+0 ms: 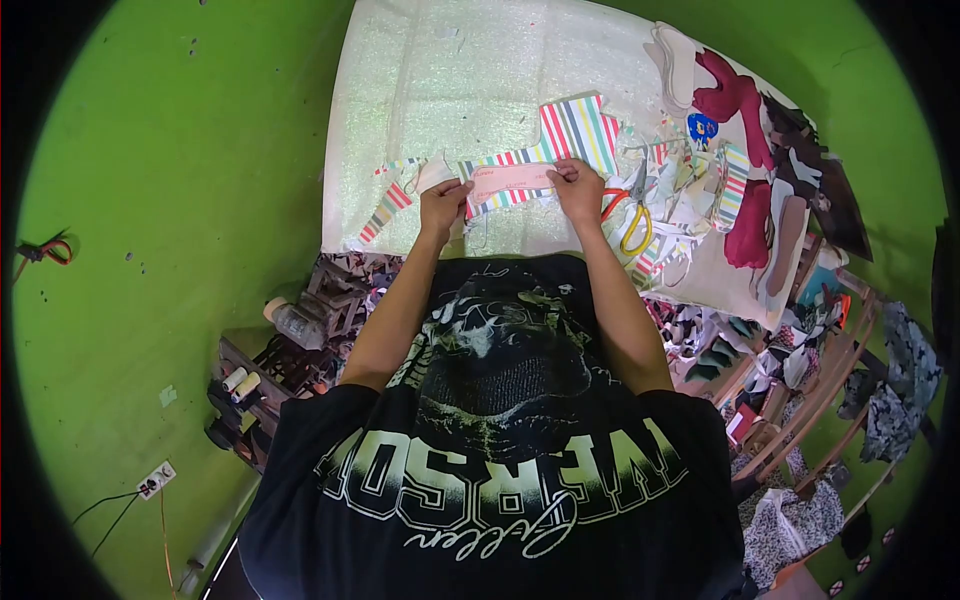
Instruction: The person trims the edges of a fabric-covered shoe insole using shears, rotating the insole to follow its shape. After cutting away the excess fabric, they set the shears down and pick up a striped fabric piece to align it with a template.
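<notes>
Progress: You had the multicoloured striped fabric piece [575, 130] already cut to an outline, judging by the heap of striped and white trimmings [690, 175] to its right. No cut around the card on top of it showed yet.
Pattern: A pale pink oblong card pattern [512, 180] lay flat across the near part of the stripes. It carried faint writing that was too small to read.
Left hand: Your left hand [443, 203] was pinched shut on the card's left end.
Right hand: Your right hand [578, 187] appeared to be closed on the card's right end, with the fingers curled over the edge.
Place: Card and fabric rested near the near edge of the glittery white table cover [450, 80], just ahead of your chest.
Nearby: Yellow-and-orange-handled scissors [632, 225] lay just right of your right hand, untouched. Dark red cut-out shapes [735, 95] lay farther right.
</notes>
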A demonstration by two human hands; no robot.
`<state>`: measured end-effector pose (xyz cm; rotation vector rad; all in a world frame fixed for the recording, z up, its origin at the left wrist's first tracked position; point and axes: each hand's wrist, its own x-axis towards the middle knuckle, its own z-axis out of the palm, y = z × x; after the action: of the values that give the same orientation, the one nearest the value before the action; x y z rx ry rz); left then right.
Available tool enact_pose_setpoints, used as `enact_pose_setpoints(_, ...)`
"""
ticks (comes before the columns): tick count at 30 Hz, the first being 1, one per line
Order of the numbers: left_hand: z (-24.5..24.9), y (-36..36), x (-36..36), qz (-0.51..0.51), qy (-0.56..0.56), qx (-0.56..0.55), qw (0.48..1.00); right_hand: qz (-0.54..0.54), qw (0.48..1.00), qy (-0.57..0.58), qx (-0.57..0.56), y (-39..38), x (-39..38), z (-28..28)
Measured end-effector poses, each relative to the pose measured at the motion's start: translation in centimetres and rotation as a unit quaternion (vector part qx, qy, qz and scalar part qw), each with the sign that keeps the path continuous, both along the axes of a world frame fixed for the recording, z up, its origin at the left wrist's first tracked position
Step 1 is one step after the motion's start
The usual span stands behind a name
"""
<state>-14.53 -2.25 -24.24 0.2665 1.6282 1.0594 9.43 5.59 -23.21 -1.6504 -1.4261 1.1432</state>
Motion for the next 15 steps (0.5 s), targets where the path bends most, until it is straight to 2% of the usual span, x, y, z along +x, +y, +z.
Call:
enact_pose_setpoints(5, 0.8, -0.1, 0.3, -0.037, 0.026, 0.015, 0.999, 0.024, 0.998, -0.056, 0.030, 0.3, -0.5, 0.7)
enact_pose_setpoints(10, -0.9, -0.4, 0.2, -0.035, 0.055, 0.010, 0.998, 0.035, 0.994, -0.085, 0.052, 0.4, -0.5, 1.7)
enact_pose_setpoints(12, -2.0, -0.4, 0.0, -0.045, 0.124, 0.023, 0.991, 0.013, 0.993, -0.114, 0.017, 0.2, 0.1, 3.4)
enact_pose_setpoints(15, -1.8, -0.2, 0.1, -0.056, 0.157, 0.017, 0.986, -0.026, 0.990, -0.134, 0.019, -0.7, 2.4, 5.2)
